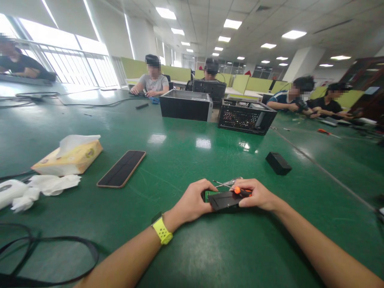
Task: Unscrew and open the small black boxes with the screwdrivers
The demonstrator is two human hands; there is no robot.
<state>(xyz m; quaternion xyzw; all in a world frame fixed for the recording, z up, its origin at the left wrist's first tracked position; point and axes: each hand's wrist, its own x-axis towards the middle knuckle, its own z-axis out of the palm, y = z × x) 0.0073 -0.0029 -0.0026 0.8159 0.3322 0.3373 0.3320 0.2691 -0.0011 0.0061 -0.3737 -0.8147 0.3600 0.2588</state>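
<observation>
My left hand (193, 202), with a yellow-green watch strap on its wrist, grips the left end of a small black device. A green circuit board (207, 195) shows at that end. Over the rest lies a flat black cover (224, 201), which looks tilted against the board. My right hand (257, 194) is closed round the handle of an orange-and-black screwdriver (237, 190), its shaft pointing left across the device. The same hand's thumb presses the cover's right end. Behind the fingers lies a thin, pale metallic item (229, 183) that I cannot identify.
A black block (278, 163) lies at right, a phone (122, 169) at left beside a tissue pack (70, 158) and crumpled tissues (54, 184). Black cable (93, 250) loops front left. Two computer cases (186, 107) stand ahead. Several people sit around the green table (177, 160).
</observation>
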